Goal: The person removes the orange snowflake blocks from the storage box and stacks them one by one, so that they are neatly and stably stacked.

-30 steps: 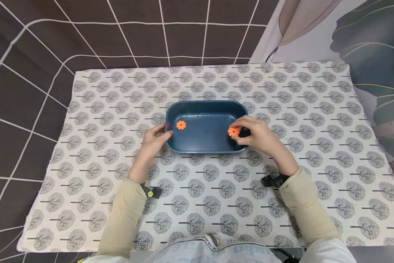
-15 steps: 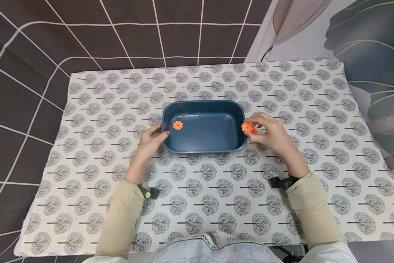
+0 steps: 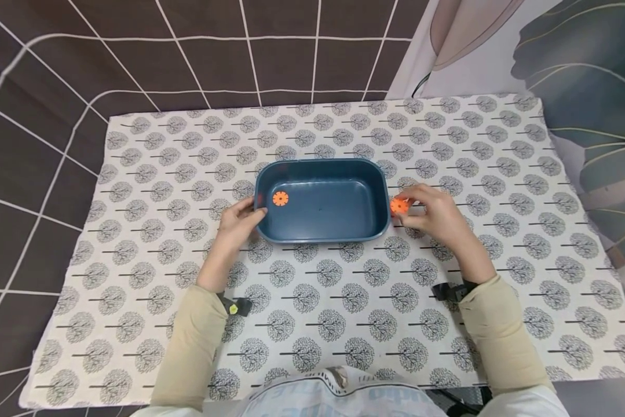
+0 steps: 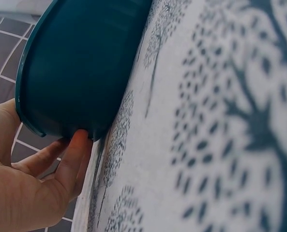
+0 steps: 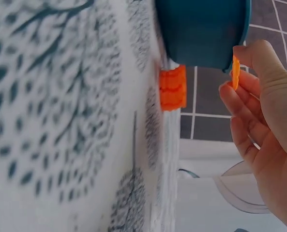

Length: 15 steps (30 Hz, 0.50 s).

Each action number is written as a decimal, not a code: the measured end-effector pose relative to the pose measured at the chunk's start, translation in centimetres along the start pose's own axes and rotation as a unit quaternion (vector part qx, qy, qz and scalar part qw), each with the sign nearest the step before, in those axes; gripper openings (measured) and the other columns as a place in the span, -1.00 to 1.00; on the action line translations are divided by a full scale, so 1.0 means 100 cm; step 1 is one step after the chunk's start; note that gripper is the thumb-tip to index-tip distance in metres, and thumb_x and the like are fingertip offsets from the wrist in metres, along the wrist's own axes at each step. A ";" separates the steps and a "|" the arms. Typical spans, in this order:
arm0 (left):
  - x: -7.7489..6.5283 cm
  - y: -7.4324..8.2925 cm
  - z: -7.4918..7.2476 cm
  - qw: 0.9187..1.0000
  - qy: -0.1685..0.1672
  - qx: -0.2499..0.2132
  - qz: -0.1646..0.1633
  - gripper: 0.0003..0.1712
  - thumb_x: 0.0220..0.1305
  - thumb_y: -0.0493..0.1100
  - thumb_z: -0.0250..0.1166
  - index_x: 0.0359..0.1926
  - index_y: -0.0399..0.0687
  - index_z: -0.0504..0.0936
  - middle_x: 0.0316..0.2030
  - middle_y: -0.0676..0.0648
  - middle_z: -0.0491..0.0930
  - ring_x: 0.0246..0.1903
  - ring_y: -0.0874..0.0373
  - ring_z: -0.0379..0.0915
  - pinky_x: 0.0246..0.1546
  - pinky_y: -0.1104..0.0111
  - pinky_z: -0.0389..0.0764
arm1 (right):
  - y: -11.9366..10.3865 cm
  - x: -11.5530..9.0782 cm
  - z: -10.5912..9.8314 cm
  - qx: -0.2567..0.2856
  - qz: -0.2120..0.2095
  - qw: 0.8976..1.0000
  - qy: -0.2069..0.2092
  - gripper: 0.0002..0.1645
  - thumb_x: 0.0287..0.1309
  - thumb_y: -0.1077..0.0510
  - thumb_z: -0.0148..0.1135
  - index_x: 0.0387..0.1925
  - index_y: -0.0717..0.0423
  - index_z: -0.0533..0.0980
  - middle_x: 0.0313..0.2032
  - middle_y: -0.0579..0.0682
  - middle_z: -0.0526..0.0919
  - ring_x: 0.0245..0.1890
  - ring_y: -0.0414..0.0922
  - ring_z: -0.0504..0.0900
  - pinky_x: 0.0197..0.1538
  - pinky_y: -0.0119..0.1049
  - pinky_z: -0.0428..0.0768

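A dark blue oblong plastic basin (image 3: 322, 214) stands on the cloth. An orange notched disc (image 3: 280, 198) lies flat inside it near the left end. My left hand (image 3: 236, 225) holds the basin's left end, thumb over the rim and fingers on the outer wall, as the left wrist view confirms. Just outside the right end, my right hand (image 3: 433, 213) pinches another orange disc (image 5: 236, 72) between thumb and fingers, edge-on in the right wrist view. Below it on the cloth, beside the basin, stands a short stack of orange discs (image 5: 173, 88), mostly hidden in the head view.
A white cloth (image 3: 312, 324) printed with grey trees covers the table. A dark tile-patterned curtain (image 3: 208, 63) hangs along the back and left. Patterned drapery (image 3: 588, 104) borders the right side.
My right hand has carried its disc rightward, from above the basin's right end to just outside the wall. The left hand keeps its hold. The head view has shifted slightly.
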<state>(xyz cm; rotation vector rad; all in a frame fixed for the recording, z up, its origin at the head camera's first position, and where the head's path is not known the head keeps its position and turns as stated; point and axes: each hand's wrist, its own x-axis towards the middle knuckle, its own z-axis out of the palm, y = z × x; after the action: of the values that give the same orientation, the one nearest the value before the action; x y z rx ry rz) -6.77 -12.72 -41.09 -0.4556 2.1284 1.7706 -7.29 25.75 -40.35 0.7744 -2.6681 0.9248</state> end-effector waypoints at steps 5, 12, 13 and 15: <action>0.000 -0.001 -0.001 1.000 0.002 -0.003 0.001 -0.35 0.22 -0.13 0.23 0.32 -0.05 0.29 0.16 -0.14 0.43 0.02 0.06 0.44 -0.10 0.44 0.58 | 0.005 0.000 0.002 -0.011 0.008 1.000 -0.014 -0.56 -0.26 0.29 0.50 -0.22 0.27 0.58 -0.27 0.14 0.66 -0.30 0.03 0.61 -0.15 -0.06 0.60; 0.000 -0.003 -0.001 1.000 -0.002 -0.006 0.006 -0.35 0.22 -0.13 0.23 0.32 -0.06 0.29 0.16 -0.14 0.43 -0.01 0.05 0.46 -0.18 0.46 0.61 | 0.014 -0.001 0.003 -0.038 0.014 0.998 -0.037 -0.54 -0.28 0.20 0.53 -0.23 0.24 0.59 -0.25 0.15 0.66 -0.21 0.10 0.60 -0.04 0.02 0.56; 0.000 -0.003 -0.001 1.000 -0.001 -0.006 0.006 -0.35 0.22 -0.13 0.23 0.32 -0.05 0.28 0.17 -0.14 0.42 0.00 0.05 0.45 -0.18 0.47 0.60 | 0.015 -0.001 0.003 -0.039 0.011 0.998 -0.039 -0.53 -0.29 0.19 0.54 -0.23 0.24 0.59 -0.24 0.15 0.66 -0.19 0.11 0.60 -0.03 0.03 0.56; 0.000 -0.003 -0.001 1.000 -0.001 -0.006 0.008 -0.34 0.22 -0.13 0.23 0.33 -0.05 0.27 0.18 -0.14 0.41 0.02 0.05 0.45 -0.15 0.46 0.60 | 0.016 -0.001 0.004 -0.039 0.005 0.998 -0.041 -0.52 -0.30 0.17 0.54 -0.24 0.24 0.59 -0.21 0.16 0.66 -0.16 0.12 0.60 0.00 0.04 0.55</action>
<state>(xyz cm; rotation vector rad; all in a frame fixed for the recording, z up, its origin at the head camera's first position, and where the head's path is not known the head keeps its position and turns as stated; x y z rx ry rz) -6.65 -12.85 -41.37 -0.4413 2.1261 1.7921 -8.09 26.58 -41.48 0.7991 -2.7634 0.8012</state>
